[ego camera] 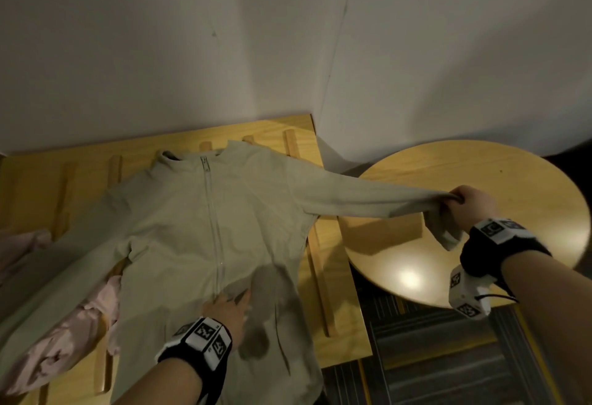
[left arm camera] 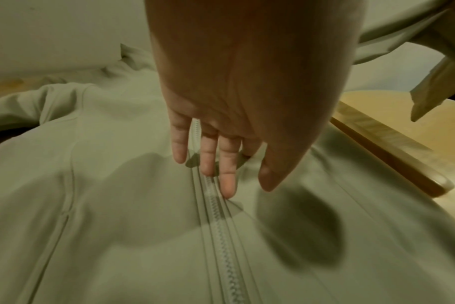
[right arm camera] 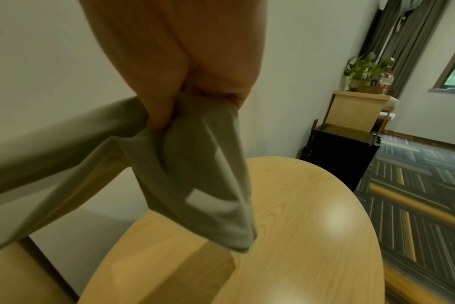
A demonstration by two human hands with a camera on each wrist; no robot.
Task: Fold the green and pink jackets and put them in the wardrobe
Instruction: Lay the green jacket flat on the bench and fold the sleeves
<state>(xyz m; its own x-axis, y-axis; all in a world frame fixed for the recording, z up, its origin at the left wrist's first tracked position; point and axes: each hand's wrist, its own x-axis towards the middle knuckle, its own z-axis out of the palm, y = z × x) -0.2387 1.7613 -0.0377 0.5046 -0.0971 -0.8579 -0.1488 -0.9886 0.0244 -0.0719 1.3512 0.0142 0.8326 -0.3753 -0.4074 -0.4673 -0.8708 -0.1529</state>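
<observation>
The left hand (ego camera: 228, 308) is laid palm down, fingers (left arm camera: 227, 164) straight and slightly spread, the forearm entering from the lower edge. The right hand (ego camera: 471, 209) is held out to the right, raised, with fingers (right arm camera: 159, 111) curled tight in a fist-like grip. A marker-tagged black band is worn on each wrist.

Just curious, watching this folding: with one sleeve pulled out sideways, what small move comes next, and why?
Probably the right hand swings the gripped sleeve across the pale green zip-up jacket. The jacket lies flat, zipped, and the left hand pins its front.
</observation>
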